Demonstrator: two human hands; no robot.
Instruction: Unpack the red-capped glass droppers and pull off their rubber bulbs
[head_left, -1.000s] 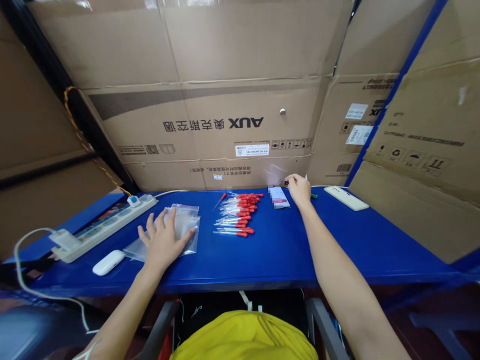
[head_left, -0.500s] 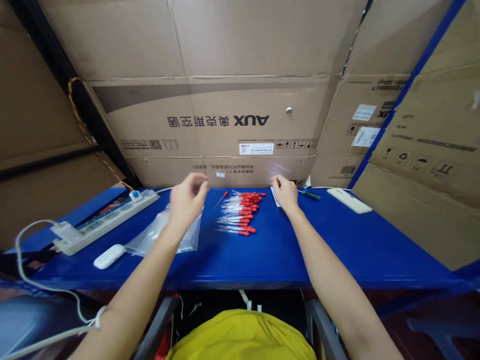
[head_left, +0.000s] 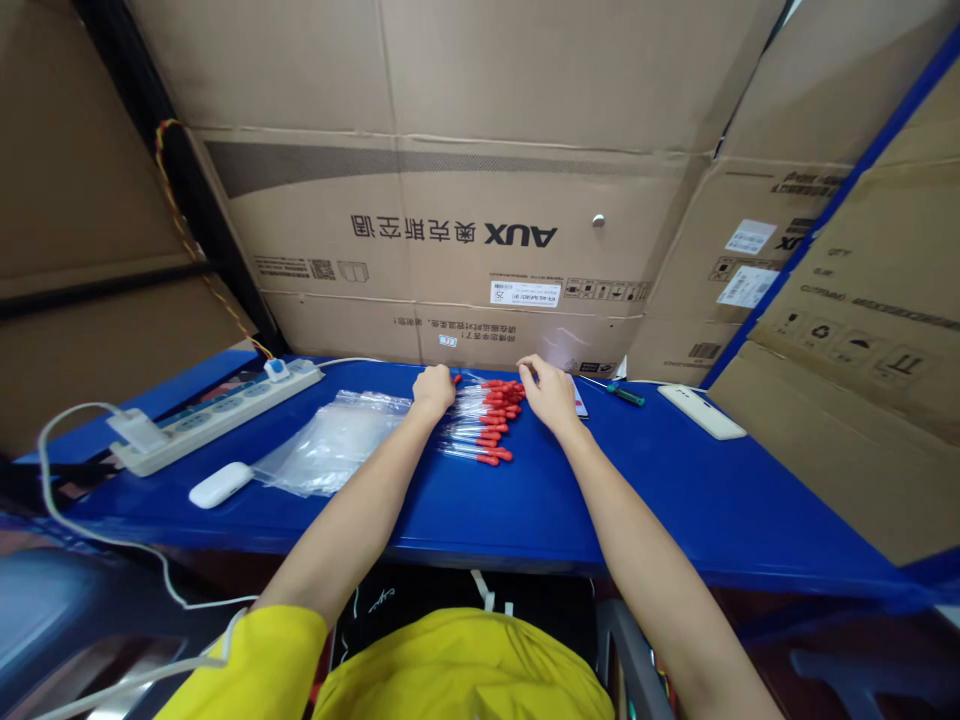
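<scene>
A row of droppers (head_left: pixel 474 418) with clear stems and red bulbs lies on the blue table, bulbs to the right. At the row's far left corner is my left hand (head_left: pixel 433 390), its fingers closed on a single dropper (head_left: pixel 457 379); only the red bulb shows past the fingers, and the stem is hidden. My right hand (head_left: pixel 550 392) is at the far right end of the row, beside the red bulbs. Its fingers are bent, with a small gap between thumb and forefinger, and nothing shows in it. Clear plastic bags (head_left: pixel 330 445) lie left of the row.
A power strip (head_left: pixel 217 415) with plugs and a white rounded case (head_left: pixel 220 485) lie on the left. Behind my right hand is a flat card-like item (head_left: pixel 580 400), partly hidden. Farther right are a green-handled screwdriver (head_left: pixel 626 394) and a white phone-like slab (head_left: pixel 703 412). Cardboard (head_left: pixel 465 180) walls the back.
My left hand has moved right and down from above the bags to the loose dropper, closing there. My right hand has shifted left to the bulb ends. The view has tilted slightly.
</scene>
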